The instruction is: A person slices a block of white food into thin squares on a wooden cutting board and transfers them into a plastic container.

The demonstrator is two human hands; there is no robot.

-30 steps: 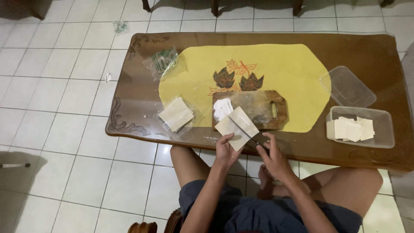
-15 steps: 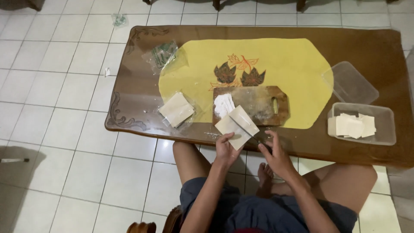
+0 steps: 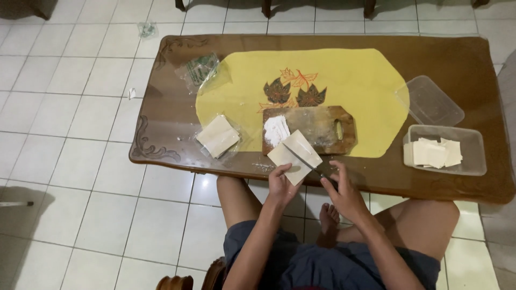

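Note:
My left hand (image 3: 279, 185) holds a pale square sheet of dough (image 3: 293, 156) by its near corner, lifted just over the front edge of a wooden cutting board (image 3: 322, 126). My right hand (image 3: 344, 190) grips a knife (image 3: 306, 160) whose blade lies diagonally across the sheet. A small heap of white flour (image 3: 276, 130) sits on the left end of the board. The board rests on a yellow mat (image 3: 344, 80) with a leaf print, on a brown wooden table (image 3: 161, 123).
A stack of pale sheets in clear wrap (image 3: 217, 136) lies left of the board. At the right stand a clear tub (image 3: 473, 156) with cut squares and its lid (image 3: 430, 102). A crumpled clear bag (image 3: 199, 69) lies at the far left. My bare legs are under the table edge.
The view has shifted slightly. Both hands stay on the sheet and knife in nearly the same place.

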